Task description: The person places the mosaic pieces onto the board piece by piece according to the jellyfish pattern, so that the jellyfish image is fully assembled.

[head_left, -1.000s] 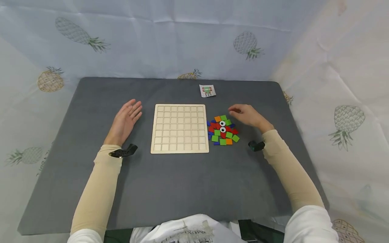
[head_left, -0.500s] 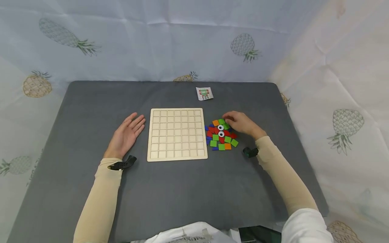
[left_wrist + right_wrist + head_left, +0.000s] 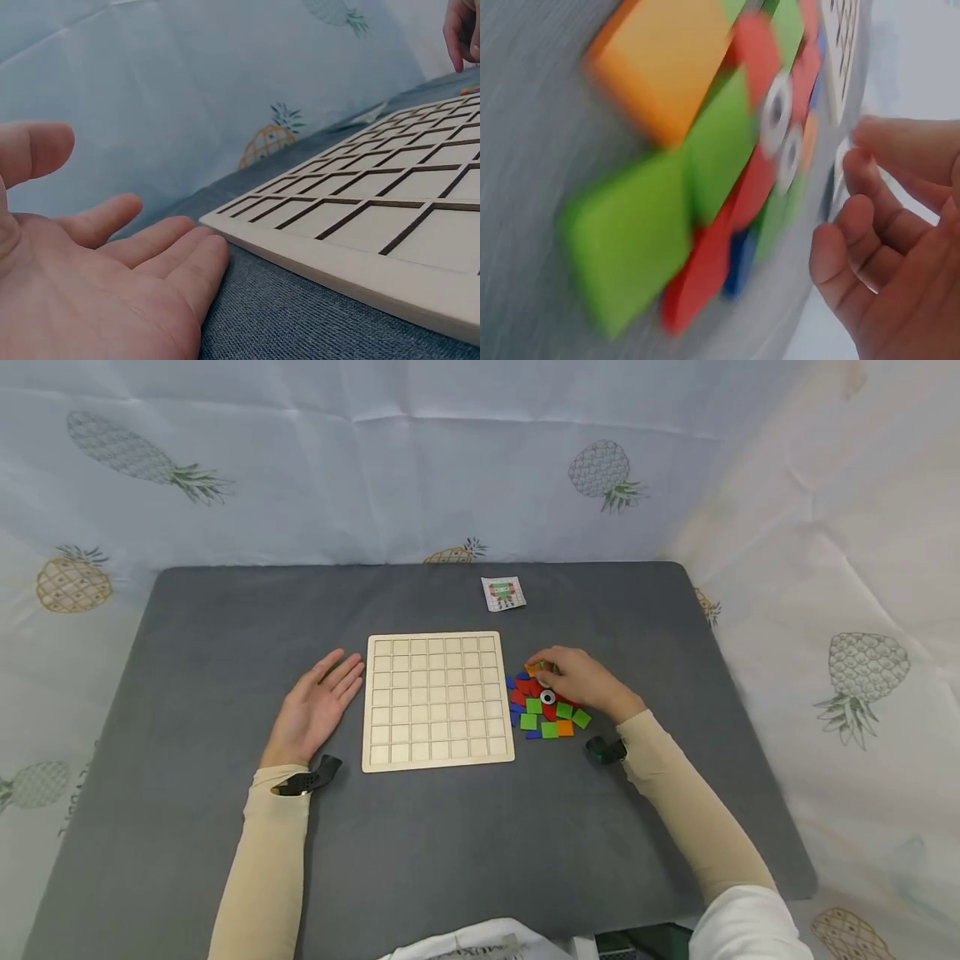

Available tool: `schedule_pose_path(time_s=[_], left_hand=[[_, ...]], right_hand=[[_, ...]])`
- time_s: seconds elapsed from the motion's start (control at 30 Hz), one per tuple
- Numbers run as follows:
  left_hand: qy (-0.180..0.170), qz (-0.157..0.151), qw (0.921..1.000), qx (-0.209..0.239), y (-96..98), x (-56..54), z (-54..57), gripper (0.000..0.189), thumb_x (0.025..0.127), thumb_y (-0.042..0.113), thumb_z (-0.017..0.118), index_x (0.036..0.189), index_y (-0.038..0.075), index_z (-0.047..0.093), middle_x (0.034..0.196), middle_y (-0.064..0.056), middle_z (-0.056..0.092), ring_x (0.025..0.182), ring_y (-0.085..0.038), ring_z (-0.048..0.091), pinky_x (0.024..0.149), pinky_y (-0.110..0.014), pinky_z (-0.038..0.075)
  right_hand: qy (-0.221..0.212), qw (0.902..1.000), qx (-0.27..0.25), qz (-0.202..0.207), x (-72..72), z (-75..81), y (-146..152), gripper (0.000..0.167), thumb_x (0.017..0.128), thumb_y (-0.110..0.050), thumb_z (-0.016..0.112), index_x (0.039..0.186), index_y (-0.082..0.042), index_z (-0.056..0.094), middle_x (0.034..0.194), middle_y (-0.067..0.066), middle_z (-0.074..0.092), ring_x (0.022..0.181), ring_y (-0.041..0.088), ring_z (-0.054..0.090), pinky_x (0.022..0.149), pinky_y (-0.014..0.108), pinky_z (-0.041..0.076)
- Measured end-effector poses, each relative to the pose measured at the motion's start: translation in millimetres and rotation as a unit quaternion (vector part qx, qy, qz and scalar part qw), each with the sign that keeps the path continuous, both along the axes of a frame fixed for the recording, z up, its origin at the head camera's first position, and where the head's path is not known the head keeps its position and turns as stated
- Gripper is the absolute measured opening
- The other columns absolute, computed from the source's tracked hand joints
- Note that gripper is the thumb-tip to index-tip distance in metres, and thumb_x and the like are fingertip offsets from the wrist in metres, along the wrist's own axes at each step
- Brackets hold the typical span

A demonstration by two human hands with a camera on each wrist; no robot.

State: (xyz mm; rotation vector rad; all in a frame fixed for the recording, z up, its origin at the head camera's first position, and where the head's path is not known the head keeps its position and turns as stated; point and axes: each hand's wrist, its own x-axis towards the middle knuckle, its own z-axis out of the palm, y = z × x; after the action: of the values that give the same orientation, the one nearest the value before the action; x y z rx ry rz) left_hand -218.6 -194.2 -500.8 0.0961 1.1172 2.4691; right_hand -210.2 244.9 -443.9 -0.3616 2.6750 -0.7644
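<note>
In the head view we stretched our left arm [image 3: 262, 868], in a beige sleeve, from the lower edge of the frame toward its centre left, the left hand [image 3: 311, 714] lying with its palm [image 3: 90, 300] turned up, fingers [image 3: 161, 244] extended and thumb [image 3: 34, 150] held apart at the left of the left wrist view. Our right arm [image 3: 693, 802], sleeved alike, slanted from the lower right up to just right of centre, where the right hand [image 3: 577, 677] showed its back, its digits loosely bent at the right of the right wrist view.
</note>
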Motion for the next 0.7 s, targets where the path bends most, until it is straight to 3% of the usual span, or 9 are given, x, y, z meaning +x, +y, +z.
schedule_pose_path(time_s=[0.2,0.4,0.7], left_hand=[[-0.006,-0.023,0.9995,0.021,-3.5,1.3,-2.1,0.064,0.112,0.029,0.034,0.165,0.011,0.002,0.172,-0.018,-0.001,0.161,-0.03,0.002,0.131,-0.037,0.014],[0.018,-0.044,0.9989,-0.002,-5.2,2.3,-0.6,0.064,0.113,0.03,0.031,0.164,0.007,0.001,0.171,-0.02,-0.002,0.16,-0.031,0.001,0.13,-0.035,0.018],[0.036,-0.06,0.9975,-0.013,-4.1,2.0,-1.1,0.062,0.113,0.027,0.027,0.163,0.004,-0.001,0.171,-0.019,-0.004,0.16,-0.031,-0.002,0.13,-0.032,0.02]], right_hand=[[-0.005,0.9993,0.033,0.018,1.5,0.2,-13.4,0.027,0.103,-0.018,0.061,0.125,-0.007,0.069,0.103,0.007,0.067,0.077,0.018,0.057,0.067,0.03,0.052],[-0.008,0.9974,0.071,0.012,4.8,-1.1,-12.5,0.028,0.1,-0.021,0.066,0.123,-0.005,0.068,0.1,0.007,0.065,0.077,0.018,0.056,0.067,0.031,0.051],[-0.023,0.9976,0.065,-0.005,9.1,-5.7,-9.9,0.027,0.096,-0.031,0.071,0.108,-0.007,0.063,0.081,0.004,0.055,0.068,0.017,0.049,0.062,0.03,0.042]])
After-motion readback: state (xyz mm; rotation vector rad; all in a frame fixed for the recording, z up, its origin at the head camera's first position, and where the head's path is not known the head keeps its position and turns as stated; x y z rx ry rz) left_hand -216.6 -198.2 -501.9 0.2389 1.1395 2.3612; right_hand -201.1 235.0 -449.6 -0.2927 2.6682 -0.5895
